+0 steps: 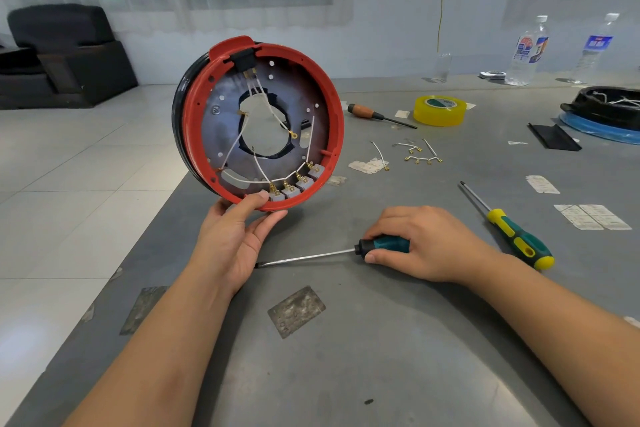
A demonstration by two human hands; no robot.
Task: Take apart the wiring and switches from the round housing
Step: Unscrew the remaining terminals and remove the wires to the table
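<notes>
Left hand pinches the red round housing upright at frame centre, 4 switches still wired; right hand curls around the screwdriver on the table, likely prying next.

The red-rimmed round housing stands on edge, white wiring and four grey switches still attached inside.

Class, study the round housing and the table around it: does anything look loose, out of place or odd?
Yes. Inside the round housing, one white wire ends in a ring terminal dangling free over the centre hole, attached to nothing. Short detached wires lie scattered on the table.
</notes>
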